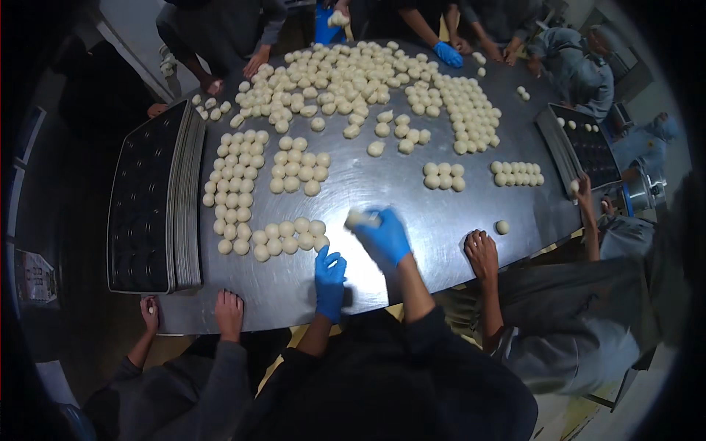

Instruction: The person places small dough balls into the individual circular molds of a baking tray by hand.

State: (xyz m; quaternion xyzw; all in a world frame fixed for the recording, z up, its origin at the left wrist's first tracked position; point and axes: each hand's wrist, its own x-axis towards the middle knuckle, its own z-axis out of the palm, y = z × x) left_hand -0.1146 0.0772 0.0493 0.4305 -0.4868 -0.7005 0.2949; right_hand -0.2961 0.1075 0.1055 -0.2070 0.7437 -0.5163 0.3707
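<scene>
My left hand point(330, 285), in a blue glove, is just below the right end of a short double row of pale dough balls point(287, 244). Its fingers are apart and partly bent, and one fingertip reaches the end dough ball point(321, 242). My right hand point(385, 237), also blue-gloved and a little blurred, is above the shiny table to the right. Its fingers are closed around a dough ball point(356, 218), which shows at the fingertips. Farther left, a longer block of dough balls point(237, 173) lies in rows.
A big heap of dough balls point(331, 73) covers the far side of the steel table point(353, 184). Stacked dark moulded trays point(143, 206) stand at left, more trays point(592, 151) at right. Co-workers surround the table; a bare hand point(482, 256) rests near a lone ball point(502, 227).
</scene>
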